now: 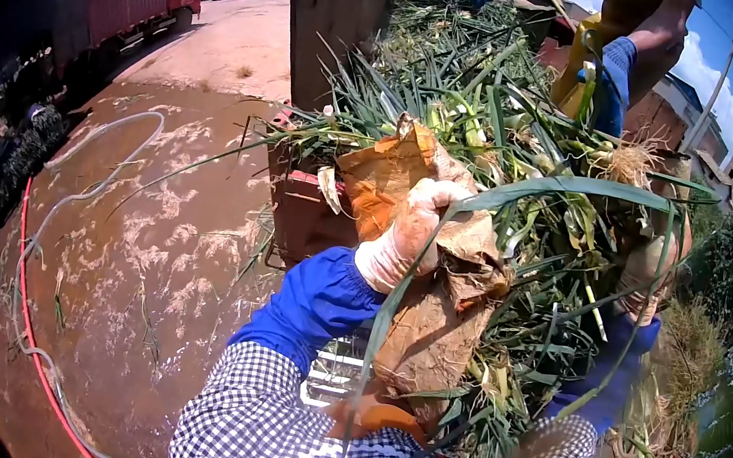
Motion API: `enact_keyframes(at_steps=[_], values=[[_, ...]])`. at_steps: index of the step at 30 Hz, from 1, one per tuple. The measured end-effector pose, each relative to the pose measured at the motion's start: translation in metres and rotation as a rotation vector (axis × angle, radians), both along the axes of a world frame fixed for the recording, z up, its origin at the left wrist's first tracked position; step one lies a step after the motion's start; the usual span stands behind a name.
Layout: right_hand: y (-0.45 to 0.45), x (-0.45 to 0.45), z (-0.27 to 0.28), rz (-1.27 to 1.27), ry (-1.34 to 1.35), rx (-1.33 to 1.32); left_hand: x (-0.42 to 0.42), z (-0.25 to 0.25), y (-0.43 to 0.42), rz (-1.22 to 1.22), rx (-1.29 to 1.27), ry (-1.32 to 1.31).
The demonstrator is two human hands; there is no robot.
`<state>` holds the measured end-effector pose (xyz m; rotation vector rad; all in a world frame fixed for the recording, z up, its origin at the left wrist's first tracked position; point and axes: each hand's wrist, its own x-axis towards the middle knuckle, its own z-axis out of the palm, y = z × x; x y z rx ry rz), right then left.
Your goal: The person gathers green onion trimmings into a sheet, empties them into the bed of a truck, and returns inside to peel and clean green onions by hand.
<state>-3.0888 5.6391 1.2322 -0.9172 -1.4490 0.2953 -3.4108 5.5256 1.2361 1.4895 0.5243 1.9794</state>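
Note:
My left hand (418, 227), in a pale glove, is closed on the upper part of a worn brown sack (432, 332). The sack hangs in front of me with an orange-stained fold at its top. Scallions (528, 280) with long green leaves and pale roots lie heaped against and beyond it. One long leaf crosses in front of my left wrist. On the right side of the heap is my right hand (652, 264), also gloved; leaves and roots cover its fingers, so its grip is hidden. Both forearms wear blue sleeve covers over checked fabric.
Another person's blue-gloved hands (614, 81) are above the scallions on a truck bed with a rusty side panel (333, 32). A red hose (31, 313) and a pale hose (58, 223) lie on wet, muddy ground. A red truck (126, 3) stands far left; shrubs grow right.

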Motion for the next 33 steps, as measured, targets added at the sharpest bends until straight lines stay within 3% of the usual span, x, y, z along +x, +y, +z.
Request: enact_keyframes(at_steps=[4, 5, 7, 8, 10, 11, 13, 15, 16, 18, 21, 23, 24, 25, 26, 27, 28, 29, 31, 33], values=[[0.141, -0.087, 0.054, 0.063, -0.112, 0.045, -0.052, 0.046, 0.087, 0.023, -0.127, -0.214], [0.17, -0.107, 0.061, 0.057, -0.163, 0.044, -0.063, 0.057, 0.103, -0.167, -0.298, -0.426], [0.222, -0.143, 0.066, 0.024, -0.276, 0.037, -0.103, 0.045, 0.155, -0.261, -0.685, -0.706], [0.244, -0.156, 0.061, -0.019, -0.356, 0.055, -0.135, 0.005, 0.184, -0.116, -0.621, -0.392], [0.268, -0.172, 0.052, -0.102, -0.496, 0.117, -0.158, -0.015, 0.204, -0.224, -0.799, -0.664], [0.274, -0.179, 0.054, -0.087, -0.475, 0.13, -0.14, 0.005, 0.2, 0.042, -0.778, -0.612], [0.268, -0.192, 0.077, 0.091, -0.211, 0.003, -0.145, 0.017, 0.217, -0.201, -0.753, -0.629], [0.25, -0.186, 0.092, 0.357, 0.351, -0.258, -0.137, 0.043, 0.225, -0.056, -0.694, -0.255], [0.246, -0.177, 0.106, 0.334, 0.419, -0.265, -0.134, 0.056, 0.229, 0.032, -0.655, -0.086], [0.247, -0.154, 0.14, 0.219, 0.22, -0.227, -0.098, 0.136, 0.195, -0.027, -0.752, -0.229], [0.258, -0.124, 0.21, 0.063, -0.203, -0.198, -0.108, 0.16, 0.262, -0.275, -0.785, -0.474], [0.25, -0.1, 0.244, 0.071, -0.352, -0.203, -0.112, 0.17, 0.303, -0.304, -0.412, -0.224], [0.24, -0.089, 0.253, 0.217, -0.308, -0.2, -0.112, 0.18, 0.304, -0.086, -0.384, -0.092], [0.226, -0.071, 0.265, -0.077, -0.596, -0.015, -0.117, 0.189, 0.303, 0.134, -0.352, 0.037], [0.198, -0.057, 0.272, -0.119, -0.613, 0.004, -0.129, 0.192, 0.298, 0.463, -0.146, 0.334], [0.194, -0.026, 0.272, -0.037, -0.721, 0.25, -0.127, 0.202, 0.272, 0.637, -0.17, 0.438], [0.153, -0.012, 0.274, -0.203, -0.872, 0.401, -0.147, 0.188, 0.278, 0.848, -0.064, 0.573], [0.118, -0.009, 0.27, -0.227, -0.553, 0.15, -0.156, 0.179, 0.26, 0.87, -0.043, 0.574], [0.08, 0.03, 0.246, -0.19, -0.376, -0.013, -0.197, 0.124, 0.257, 1.084, -0.099, 0.656], [0.06, 0.086, 0.2, -0.276, -0.464, -0.086, -0.23, 0.055, 0.236, 1.213, -0.272, 0.802]])
